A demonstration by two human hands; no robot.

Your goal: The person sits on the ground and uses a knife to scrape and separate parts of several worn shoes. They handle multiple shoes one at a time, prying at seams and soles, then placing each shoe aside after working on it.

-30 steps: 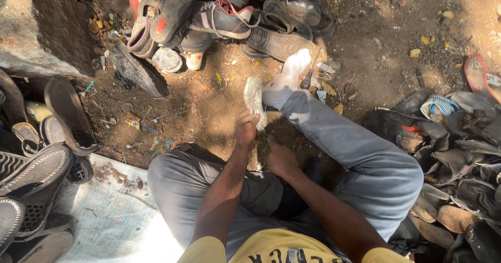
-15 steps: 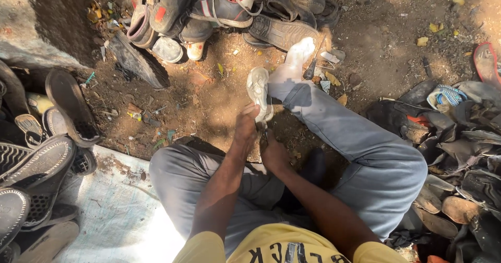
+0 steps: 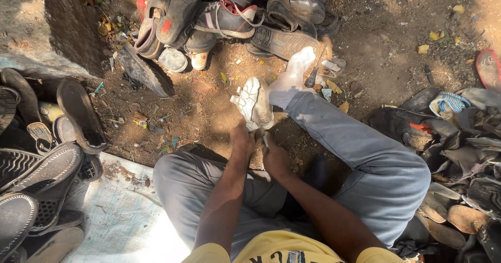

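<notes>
A small white shoe [image 3: 254,102] stands on the dirt between my legs, toe pointing away from me. My left hand [image 3: 241,138] is closed on the shoe's near end. Just to its right, my right hand [image 3: 275,157] is closed around a thin pale tool [image 3: 265,137] whose tip is at the shoe's near end. My right leg in grey trousers [image 3: 355,143] stretches past the shoe. Its foot in a white sock [image 3: 297,70] rests beyond the shoe.
A heap of worn shoes and sandals [image 3: 224,18] lies at the top. A stone block [image 3: 47,28] sits at upper left, dark shoes [image 3: 31,179] at left, and loose soles and scraps [image 3: 464,138] at right. A pale sheet [image 3: 120,216] lies under my left leg.
The white shoe has turned in my hands, so a broader side with stitching now faces me. Both hands stay at its near end.
</notes>
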